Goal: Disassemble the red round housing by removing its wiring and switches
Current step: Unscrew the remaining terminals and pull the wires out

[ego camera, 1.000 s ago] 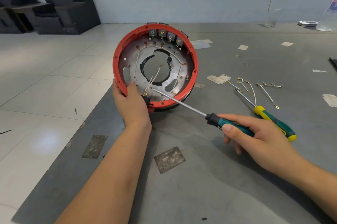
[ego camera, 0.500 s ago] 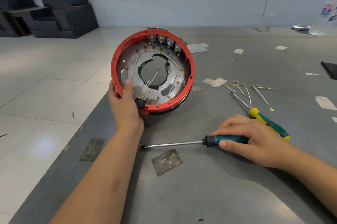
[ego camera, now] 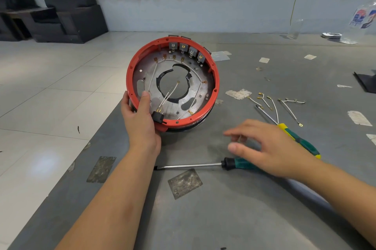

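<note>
The red round housing (ego camera: pixel 214 74) stands tilted on its edge on the grey table, its open side facing me. Inside, white wires (ego camera: pixel 169 94) with brass terminals run over a metal plate, and several grey switches (ego camera: pixel 183 47) line the far rim. A black connector (ego camera: pixel 157 117) sits at the near rim. My left hand (ego camera: pixel 140 119) grips the housing's near-left rim, thumb inside. My right hand (ego camera: pixel 270 148) hovers, fingers spread, just above the teal handle of a long screwdriver (ego camera: pixel 193 166) lying flat on the table.
A second screwdriver (ego camera: pixel 299 139) with a yellow-green handle lies to the right, beside several loose removed wires (ego camera: pixel 274 105). Paper scraps and tape patches dot the table (ego camera: pixel 244 209). Its left edge drops to a tiled floor. A bottle (ego camera: pixel 362 19) stands at the far right.
My right hand laid the long screwdriver flat on the table, let go of it and lifted with fingers spread. My left hand keeps its grip on the housing.
</note>
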`<action>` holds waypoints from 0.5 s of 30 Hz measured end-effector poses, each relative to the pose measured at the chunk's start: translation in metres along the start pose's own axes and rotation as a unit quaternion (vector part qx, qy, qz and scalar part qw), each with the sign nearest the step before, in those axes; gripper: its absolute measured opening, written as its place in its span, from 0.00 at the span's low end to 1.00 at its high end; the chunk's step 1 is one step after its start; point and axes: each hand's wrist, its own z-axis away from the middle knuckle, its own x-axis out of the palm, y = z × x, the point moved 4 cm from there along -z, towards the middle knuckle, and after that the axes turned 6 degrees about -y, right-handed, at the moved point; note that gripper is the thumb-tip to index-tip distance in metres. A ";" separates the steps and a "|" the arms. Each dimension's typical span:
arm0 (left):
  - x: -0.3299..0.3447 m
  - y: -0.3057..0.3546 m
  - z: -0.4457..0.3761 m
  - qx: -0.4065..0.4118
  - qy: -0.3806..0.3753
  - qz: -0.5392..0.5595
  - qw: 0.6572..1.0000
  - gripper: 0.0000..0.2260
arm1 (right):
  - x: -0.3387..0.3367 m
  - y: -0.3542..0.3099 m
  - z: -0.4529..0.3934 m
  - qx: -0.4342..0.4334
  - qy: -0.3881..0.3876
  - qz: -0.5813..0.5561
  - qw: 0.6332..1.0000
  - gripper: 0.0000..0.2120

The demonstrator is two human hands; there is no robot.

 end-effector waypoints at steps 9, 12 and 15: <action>0.005 0.001 0.007 0.002 0.004 -0.015 1.000 0.20 | -0.044 -0.024 -0.107 0.054 0.235 0.089 0.966 0.09; 0.006 0.001 0.008 0.003 0.006 -0.025 1.000 0.18 | -0.037 -0.021 -0.128 0.109 0.215 0.142 0.960 0.10; 0.007 0.000 0.008 0.003 0.011 -0.031 0.999 0.18 | -0.029 -0.017 -0.137 0.144 0.207 0.168 0.953 0.11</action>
